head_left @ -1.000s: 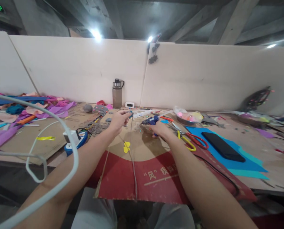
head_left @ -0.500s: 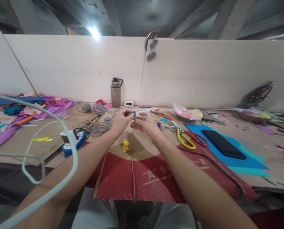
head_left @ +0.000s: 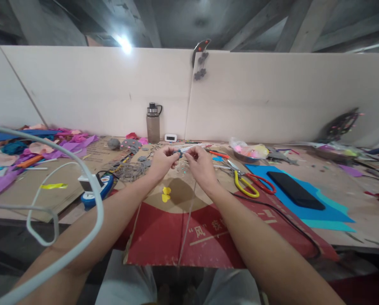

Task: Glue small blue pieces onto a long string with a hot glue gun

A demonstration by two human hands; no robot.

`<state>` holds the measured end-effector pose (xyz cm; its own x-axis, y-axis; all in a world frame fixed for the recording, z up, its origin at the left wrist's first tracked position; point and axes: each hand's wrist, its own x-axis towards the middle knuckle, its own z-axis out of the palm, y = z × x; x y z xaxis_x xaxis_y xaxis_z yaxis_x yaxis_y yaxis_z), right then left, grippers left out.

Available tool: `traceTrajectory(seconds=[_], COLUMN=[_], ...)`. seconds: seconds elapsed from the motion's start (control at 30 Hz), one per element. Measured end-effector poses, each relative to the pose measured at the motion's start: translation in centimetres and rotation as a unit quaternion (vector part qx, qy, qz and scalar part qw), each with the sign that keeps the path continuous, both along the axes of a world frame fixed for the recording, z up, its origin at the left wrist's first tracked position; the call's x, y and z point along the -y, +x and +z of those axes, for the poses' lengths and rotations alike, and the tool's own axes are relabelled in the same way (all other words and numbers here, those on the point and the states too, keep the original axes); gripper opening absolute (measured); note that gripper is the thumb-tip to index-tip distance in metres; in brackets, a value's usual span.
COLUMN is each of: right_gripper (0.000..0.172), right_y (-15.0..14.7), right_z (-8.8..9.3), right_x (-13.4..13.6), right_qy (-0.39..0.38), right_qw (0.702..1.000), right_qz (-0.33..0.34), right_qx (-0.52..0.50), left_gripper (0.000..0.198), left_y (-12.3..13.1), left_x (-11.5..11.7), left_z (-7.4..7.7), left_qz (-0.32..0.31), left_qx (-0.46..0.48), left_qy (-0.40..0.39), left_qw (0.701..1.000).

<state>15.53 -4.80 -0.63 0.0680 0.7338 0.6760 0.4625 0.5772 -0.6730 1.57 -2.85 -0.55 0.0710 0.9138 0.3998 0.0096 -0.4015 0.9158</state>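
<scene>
In the head view, my left hand (head_left: 164, 163) is closed, thumb and forefinger pinching a small dark blue-grey piece (head_left: 179, 153) whose kind I cannot make out. Just to its right, my right hand (head_left: 202, 165) is closed in a pinch on a thin grey strand of yarn (head_left: 187, 224). The yarn hangs from that hand down over the red and tan cardboard (head_left: 157, 237) to its front edge. Two small yellow pieces (head_left: 166, 194) lie on the cardboard below my hands.
Scissors (head_left: 246, 186) with yellow and red handles lie at right, beside blue sheets (head_left: 329, 212) bearing a black phone (head_left: 294, 190). A tangle of grey yarn (head_left: 130, 169) and a blue-white power strip (head_left: 97, 192) are at left. A bottle (head_left: 153, 125) stands behind; a white cable (head_left: 94, 220) loops in front.
My right hand has moved slightly right, away from my left, and its fingers have drawn together. The yarn's upper part has swung right with it. My left hand has barely moved.
</scene>
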Motion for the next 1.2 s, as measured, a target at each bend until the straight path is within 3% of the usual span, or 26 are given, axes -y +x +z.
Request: traceTrajectory(seconds=[0.4,0.6,1.0,1.2], right_gripper=[0.021,0.024,0.025,0.026], right_y=[0.0,0.2,0.3,0.4], right_z=[0.5,0.2,0.4,0.1], right_x=[0.5,0.1,0.3,0.1], right_qy=[-0.024,-0.029,-0.047,-0.038], right_qw=[0.999,0.999,0.998,0.997], right_qz=[-0.023,-0.018,-0.032,-0.031], right_qx=[0.037,0.035,0.033,0.054], left_gripper=[0.024,0.014,0.024,0.027], left_y=[0.5,0.4,0.9,0.9], left_x=[1.0,0.7,1.0,1.2], left_z=[0.5,0.6,0.5,0.8], left_qz=[-0.035,0.025,-0.095,-0.141], left_qx=[0.002,-0.046,0.027,0.090], left_qy=[-0.005,0.079,0.019,-0.052], left_qw=[0.999,0.995,0.995,0.984])
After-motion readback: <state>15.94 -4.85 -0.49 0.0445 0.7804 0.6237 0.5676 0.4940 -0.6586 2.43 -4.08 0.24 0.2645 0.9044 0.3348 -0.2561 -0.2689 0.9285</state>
